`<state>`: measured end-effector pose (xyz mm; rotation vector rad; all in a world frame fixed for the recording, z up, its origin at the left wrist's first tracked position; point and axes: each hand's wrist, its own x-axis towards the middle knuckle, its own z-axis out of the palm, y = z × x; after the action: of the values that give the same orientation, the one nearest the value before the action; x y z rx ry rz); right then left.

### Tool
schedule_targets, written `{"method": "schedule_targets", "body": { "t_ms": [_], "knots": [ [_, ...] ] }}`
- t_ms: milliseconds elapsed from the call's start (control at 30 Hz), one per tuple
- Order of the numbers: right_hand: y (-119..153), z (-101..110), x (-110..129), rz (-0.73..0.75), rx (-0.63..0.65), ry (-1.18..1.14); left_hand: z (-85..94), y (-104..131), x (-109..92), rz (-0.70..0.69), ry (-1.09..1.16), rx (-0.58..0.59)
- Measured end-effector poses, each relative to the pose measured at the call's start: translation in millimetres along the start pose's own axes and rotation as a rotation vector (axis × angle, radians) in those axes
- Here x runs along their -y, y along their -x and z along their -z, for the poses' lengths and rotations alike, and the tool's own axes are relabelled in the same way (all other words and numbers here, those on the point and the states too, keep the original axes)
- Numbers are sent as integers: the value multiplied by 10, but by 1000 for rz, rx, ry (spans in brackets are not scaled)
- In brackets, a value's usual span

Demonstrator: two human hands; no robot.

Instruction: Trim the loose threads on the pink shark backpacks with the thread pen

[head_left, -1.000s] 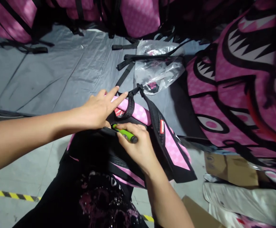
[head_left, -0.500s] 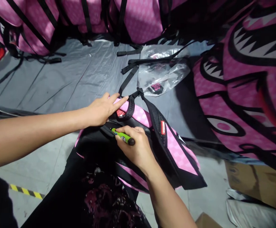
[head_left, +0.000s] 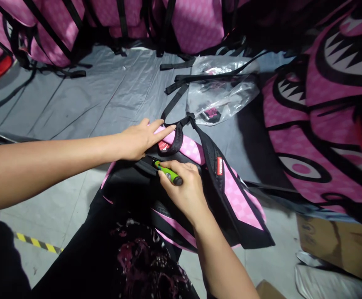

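Note:
A pink checkered and black backpack (head_left: 243,195) lies tilted across my lap and the table's front edge, a small red label on its strap. My left hand (head_left: 139,139) rests flat on its top edge beside the black carry loop (head_left: 177,143), fingers stretched out and spread. My right hand (head_left: 187,185) is closed around a short green pen-like tool (head_left: 169,175) with a black butt end. The tool's front end points at the black fabric just below my left hand. Its tip is too small and dark to make out.
A clear plastic bag (head_left: 224,97) with small items lies behind the backpack on the grey-covered table (head_left: 106,95). Pink backpacks (head_left: 196,25) line the back, and others with shark-teeth faces (head_left: 299,137) are piled at right. Cardboard (head_left: 333,245) is on the floor.
The whole view has shifted slightly, so the scene sits a little further right. Both hands keep nearly the same places on the backpack, the green tool still in my right hand.

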<state>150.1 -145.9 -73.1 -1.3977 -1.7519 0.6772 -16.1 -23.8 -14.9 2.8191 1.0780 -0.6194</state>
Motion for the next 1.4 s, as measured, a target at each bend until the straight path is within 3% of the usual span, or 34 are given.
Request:
{"method": "schedule_targets", "body": {
  "t_ms": [167,267,400,633,933,1067,1400],
  "knots": [
    [3,21,-48,7,-9,-11,-55,165,20,123,176,-59],
    [7,22,-28,19,-17,-18,-59,187,31,186,221,-7],
    [-39,-66,19,33,-27,-59,-21,103,100,145,183,92],
    [-149,-335,60,60,-29,-122,-62,101,167,60,231,44],
    [-141,-325,85,12,-25,-78,-99,87,161,73,214,5],
    [-138,-361,109,-13,-83,-64,-132,93,168,65,235,-11],
    [-157,-342,111,-31,-32,-107,-192,74,186,61,227,-55]
  ]
}}
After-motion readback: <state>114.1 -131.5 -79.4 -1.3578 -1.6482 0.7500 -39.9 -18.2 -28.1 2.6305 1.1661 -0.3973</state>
